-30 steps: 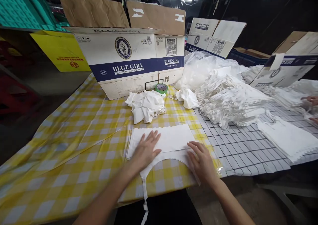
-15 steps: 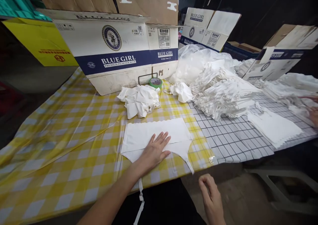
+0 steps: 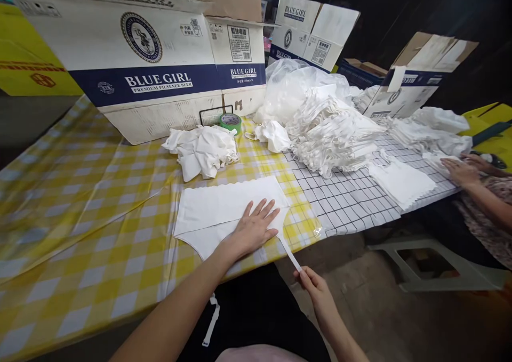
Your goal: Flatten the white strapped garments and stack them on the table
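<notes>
White cloth piece (image 3: 216, 207): lies flat on the checked tablecloth (image 3: 100, 234), under the left hand (image 3: 256, 227), which is palm down, fingers spread, gripping nothing. Strap (image 3: 288, 251): runs from beside the left hand to the right hand (image 3: 316, 290), its end pinched between fingertips. Crumpled cloth heap (image 3: 204, 151): beyond the left hand.

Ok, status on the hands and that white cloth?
Left hand flat on white cloth. Right hand pinching its strap end. Crumpled pile behind, apart.
</notes>
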Demonstrator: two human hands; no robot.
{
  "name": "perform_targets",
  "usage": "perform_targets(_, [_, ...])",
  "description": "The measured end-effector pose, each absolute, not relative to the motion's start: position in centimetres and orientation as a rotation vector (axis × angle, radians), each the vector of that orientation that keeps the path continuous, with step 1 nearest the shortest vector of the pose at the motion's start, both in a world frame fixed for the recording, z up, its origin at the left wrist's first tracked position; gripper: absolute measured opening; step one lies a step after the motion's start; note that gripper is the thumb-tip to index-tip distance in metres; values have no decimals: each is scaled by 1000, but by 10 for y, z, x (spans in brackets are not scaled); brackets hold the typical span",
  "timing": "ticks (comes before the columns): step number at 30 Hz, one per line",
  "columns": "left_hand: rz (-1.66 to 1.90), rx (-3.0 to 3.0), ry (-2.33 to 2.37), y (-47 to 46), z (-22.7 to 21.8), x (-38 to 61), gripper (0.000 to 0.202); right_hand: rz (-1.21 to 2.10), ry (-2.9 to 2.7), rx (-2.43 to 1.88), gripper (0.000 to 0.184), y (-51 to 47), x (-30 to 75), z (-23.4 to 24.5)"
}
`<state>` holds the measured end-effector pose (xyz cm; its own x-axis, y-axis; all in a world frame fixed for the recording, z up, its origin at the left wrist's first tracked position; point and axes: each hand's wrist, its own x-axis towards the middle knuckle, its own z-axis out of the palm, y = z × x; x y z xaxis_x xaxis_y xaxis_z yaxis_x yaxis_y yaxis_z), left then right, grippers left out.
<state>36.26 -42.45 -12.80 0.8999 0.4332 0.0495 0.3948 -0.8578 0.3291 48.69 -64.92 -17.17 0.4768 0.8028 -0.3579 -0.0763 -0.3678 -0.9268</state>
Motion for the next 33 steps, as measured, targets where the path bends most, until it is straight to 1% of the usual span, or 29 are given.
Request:
perform_targets(2, [164, 2762, 619, -424, -128, 363, 56, 1027, -638, -1730, 29, -668, 493, -165])
perform_targets(4, [148, 2766, 615, -423, -128, 364, 55, 1011, -616, -1725, 34, -687, 499, -156])
perform_targets(6, [127, 2762, 597, -422, -128, 365, 56, 1019, -607, -1706, 31, -706, 504, -144])
perform_targets(9, [127, 2746, 566, -420, -131, 366, 56, 1106, -601, -1622, 22, -727, 507, -124])
perform_targets(13, [127, 2736, 564, -418, -131, 367, 55, 1308, -453, -1392, 26, -739, 511, -100])
perform_targets(15, [108, 2743, 564, -418, -129, 367, 55, 1325, -361, -1305, 27, -744, 515, -95])
perform_targets(18, [98, 2750, 563, -418, -128, 368, 55, 1272, -225, -1218, 20, -750, 522, -96])
perform_targets(19, [101, 2751, 563, -418, -128, 368, 56, 1248, -180, -1194, 22, -751, 523, -98])
perform_targets(22, [108, 2751, 569, -417, -131, 368, 56, 1119, -84, -1149, 35, -749, 525, -103])
perform_targets(23, [112, 2754, 573, -416, -132, 368, 55, 1069, -75, -1150, 36, -746, 525, -103])
perform_targets(24, [115, 2757, 576, -416, -133, 369, 55, 1016, -85, -1153, 33, -742, 525, -103])
perform_targets(27, [130, 2762, 583, -416, -135, 369, 55, 884, -193, -1163, 16, -729, 530, -97])
perform_targets(33, [187, 2768, 577, -414, -138, 368, 55, 705, -432, -1199, 21, -706, 556, -77])
